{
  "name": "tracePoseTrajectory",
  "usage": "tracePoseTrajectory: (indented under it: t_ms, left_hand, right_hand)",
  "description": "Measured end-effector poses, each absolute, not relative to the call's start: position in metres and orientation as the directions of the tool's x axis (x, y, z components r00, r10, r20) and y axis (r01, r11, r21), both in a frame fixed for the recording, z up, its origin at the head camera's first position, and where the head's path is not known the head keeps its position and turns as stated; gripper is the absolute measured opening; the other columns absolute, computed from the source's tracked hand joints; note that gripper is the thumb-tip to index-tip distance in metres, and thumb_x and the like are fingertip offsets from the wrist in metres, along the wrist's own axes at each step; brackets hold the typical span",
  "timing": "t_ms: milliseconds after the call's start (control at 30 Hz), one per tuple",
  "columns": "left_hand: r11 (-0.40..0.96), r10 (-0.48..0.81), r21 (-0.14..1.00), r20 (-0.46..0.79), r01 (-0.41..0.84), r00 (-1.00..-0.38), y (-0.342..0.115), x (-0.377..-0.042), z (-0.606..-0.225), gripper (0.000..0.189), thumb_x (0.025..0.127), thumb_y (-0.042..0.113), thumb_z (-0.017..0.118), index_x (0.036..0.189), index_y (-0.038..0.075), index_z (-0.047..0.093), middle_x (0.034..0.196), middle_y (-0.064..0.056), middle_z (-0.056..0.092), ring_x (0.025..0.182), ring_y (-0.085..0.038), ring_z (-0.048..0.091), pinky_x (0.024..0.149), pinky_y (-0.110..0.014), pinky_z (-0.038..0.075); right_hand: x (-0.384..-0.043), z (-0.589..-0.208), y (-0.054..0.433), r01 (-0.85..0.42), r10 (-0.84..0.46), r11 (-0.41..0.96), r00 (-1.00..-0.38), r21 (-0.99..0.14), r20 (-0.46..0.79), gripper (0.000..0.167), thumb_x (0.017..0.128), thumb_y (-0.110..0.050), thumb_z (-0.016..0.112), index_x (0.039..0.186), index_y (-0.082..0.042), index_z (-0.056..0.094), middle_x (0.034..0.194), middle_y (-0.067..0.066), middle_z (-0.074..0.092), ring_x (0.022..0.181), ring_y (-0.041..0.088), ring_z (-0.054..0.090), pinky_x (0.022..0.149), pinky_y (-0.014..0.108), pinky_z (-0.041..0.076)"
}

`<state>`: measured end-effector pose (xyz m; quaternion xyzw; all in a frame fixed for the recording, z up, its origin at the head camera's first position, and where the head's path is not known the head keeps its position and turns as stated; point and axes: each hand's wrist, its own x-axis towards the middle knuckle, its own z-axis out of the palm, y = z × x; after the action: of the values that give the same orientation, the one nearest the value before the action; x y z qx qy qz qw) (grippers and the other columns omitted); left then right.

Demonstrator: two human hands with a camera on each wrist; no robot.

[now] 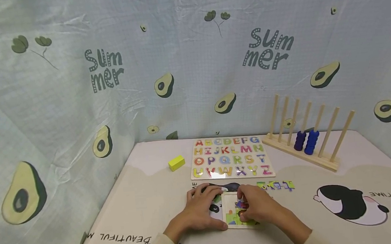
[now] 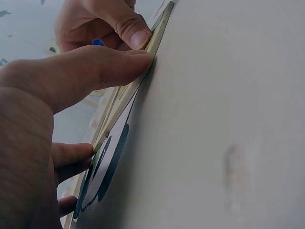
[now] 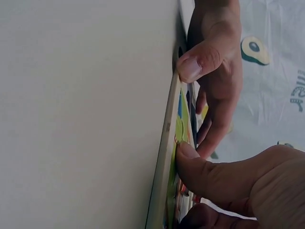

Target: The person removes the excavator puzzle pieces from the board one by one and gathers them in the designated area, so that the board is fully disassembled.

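Note:
A small wooden jigsaw tray (image 1: 228, 200) lies on the table, partly filled with colourful pieces, green ones along its near side. My left hand (image 1: 203, 209) holds the tray at its left, thumb on the near corner and fingers toward the far one. In the left wrist view the left thumb (image 2: 119, 67) presses the tray's rim. My right hand (image 1: 258, 205) is over the tray's right part, thumb and fingers curled about a jigsaw piece (image 1: 241, 206) with dark and red print. The right thumb (image 3: 190, 160) touches the pieces inside the rim; the hand hides much of the tray.
Several loose jigsaw pieces (image 1: 276, 185) lie right of the tray, beyond the right hand. An alphabet board (image 1: 231, 158) lies behind it. A yellow block (image 1: 176, 163) sits at the back left. A wooden peg stand (image 1: 303, 153) with purple and blue beads stands at the back right.

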<state>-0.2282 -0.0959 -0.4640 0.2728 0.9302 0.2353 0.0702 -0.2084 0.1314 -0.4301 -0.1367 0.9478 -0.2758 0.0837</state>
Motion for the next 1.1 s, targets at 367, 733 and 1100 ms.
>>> tracePoseTrajectory:
  t_ms: [367,733,1100]
  left_hand:
    - [0.744,0.541,0.467,-0.002,0.478,-0.841,-0.095,-0.226,-0.463,0.095,0.066,0.067,0.079,0.147,0.026,0.05,0.154,0.01,0.043,0.147,-0.028,0.024,0.112,-0.058,0.018]
    - [0.739,0.543,0.471,0.006,0.481,-0.84,-0.094,-0.225,-0.462,0.095,0.066,0.066,0.08,0.146,0.025,0.051,0.153,0.01,0.044,0.146,-0.029,0.025,0.111,-0.059,0.019]
    - [0.733,0.547,0.471,0.02,0.49,-0.837,-0.095,-0.227,-0.463,0.094,0.066,0.064,0.081,0.146,0.024,0.052,0.152,0.01,0.044,0.146,-0.029,0.025,0.111,-0.059,0.019]
  right_hand:
    - [-0.21,-0.435,0.142,-0.309,-0.431,0.662,-0.902,-0.683,-0.01,0.024,0.088,-0.008,0.077,0.098,-0.015,0.056,0.08,-0.004,0.06,0.074,0.015,0.055,0.062,0.028,0.045]
    - [-0.211,-0.427,0.168,-0.283,-0.382,0.59,-0.923,-0.756,0.047,0.012,0.098,-0.01,0.066,0.107,-0.007,0.059,0.073,0.0,0.056,0.061,0.013,0.053,0.054,0.026,0.044]
    - [-0.217,-0.425,0.205,-0.246,-0.298,0.589,-0.952,-0.77,0.075,0.01,0.096,-0.003,0.064,0.103,-0.003,0.057,0.073,0.003,0.055,0.056,0.013,0.052,0.05,0.026,0.044]
